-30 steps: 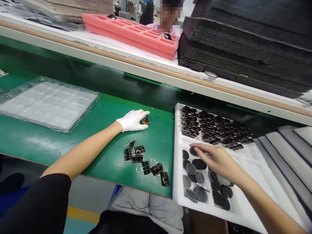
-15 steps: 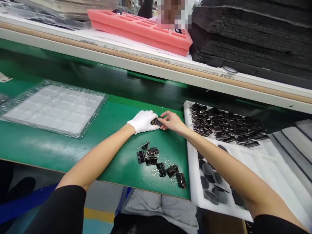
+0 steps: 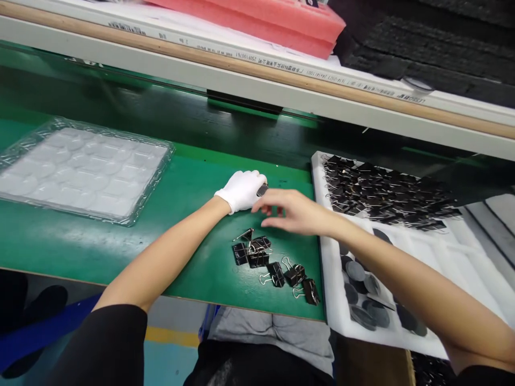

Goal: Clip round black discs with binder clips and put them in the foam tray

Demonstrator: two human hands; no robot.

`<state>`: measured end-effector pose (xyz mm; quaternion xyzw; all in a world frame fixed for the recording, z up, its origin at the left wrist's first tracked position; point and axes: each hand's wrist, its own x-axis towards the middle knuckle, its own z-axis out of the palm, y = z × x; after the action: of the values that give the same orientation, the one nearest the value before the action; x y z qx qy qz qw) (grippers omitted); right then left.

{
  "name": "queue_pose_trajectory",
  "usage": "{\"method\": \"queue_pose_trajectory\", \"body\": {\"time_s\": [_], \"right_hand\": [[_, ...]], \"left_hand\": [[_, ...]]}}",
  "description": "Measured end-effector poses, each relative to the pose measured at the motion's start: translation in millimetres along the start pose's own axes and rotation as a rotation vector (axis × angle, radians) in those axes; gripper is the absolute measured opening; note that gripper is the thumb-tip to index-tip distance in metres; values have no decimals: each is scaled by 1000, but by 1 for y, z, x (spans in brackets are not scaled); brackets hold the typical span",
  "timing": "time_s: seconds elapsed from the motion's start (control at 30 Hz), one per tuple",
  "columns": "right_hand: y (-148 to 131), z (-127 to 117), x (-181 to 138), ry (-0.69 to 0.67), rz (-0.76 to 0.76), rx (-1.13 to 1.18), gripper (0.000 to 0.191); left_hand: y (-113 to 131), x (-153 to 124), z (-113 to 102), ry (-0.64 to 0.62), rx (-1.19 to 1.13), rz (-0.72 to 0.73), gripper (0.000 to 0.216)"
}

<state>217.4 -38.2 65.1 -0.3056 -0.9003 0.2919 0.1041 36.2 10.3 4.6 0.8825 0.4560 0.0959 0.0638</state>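
My left hand point(image 3: 240, 191), in a white glove, rests above the green table and is closed on a small dark round piece point(image 3: 262, 190), only part of which shows. Close beside it is my bare right hand point(image 3: 292, 212), its fingers apart and bent, holding nothing that I can see. The right fingertips overlap the edge of the glove in the view, and I cannot tell whether they touch it. Several black binder clips point(image 3: 258, 260) with silver wire handles lie loose on the table just below the hands.
To the right, a white foam tray point(image 3: 333, 305) carries rows of black binder clips point(image 3: 386, 193) and loose dark discs point(image 3: 376, 312). A clear plastic blister tray point(image 3: 84, 174) lies at the left. Above the back runs a shelf edge point(image 3: 193, 61) with pink foam point(image 3: 281, 24) and black foam point(image 3: 434, 48).
My right hand has let go of the dark round piece and moved slightly toward me, fingers opening. My left hand still holds the piece. The camera view has tilted down.
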Motion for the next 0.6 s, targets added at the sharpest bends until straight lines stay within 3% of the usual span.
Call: {"method": "queue_pose_trajectory", "body": {"time_s": [0.07, 0.2, 0.27, 0.37, 0.43, 0.5, 0.6], "right_hand": [[-9, 11, -1, -132, -67, 80, 23], [1, 10, 3, -206, -80, 262, 17], [15, -9, 0, -129, -23, 395, 26], [36, -48, -11, 112, 154, 535, 40], [46, -69, -18, 180, 249, 572, 43], [54, -84, -20, 113, 329, 531, 45], [64, -90, -8, -159, 466, 385, 55]], "left_hand": [[0, 1, -1, -5, -5, -10, 39], [2, -3, -4, 13, -2, -24, 40], [3, -5, -4, 24, 11, -38, 39], [4, -5, -2, 57, 7, -77, 40], [2, -4, 0, 70, -21, -96, 45], [0, -2, 3, 75, -56, -103, 55], [-4, 0, 6, 85, -97, -106, 68]]}}
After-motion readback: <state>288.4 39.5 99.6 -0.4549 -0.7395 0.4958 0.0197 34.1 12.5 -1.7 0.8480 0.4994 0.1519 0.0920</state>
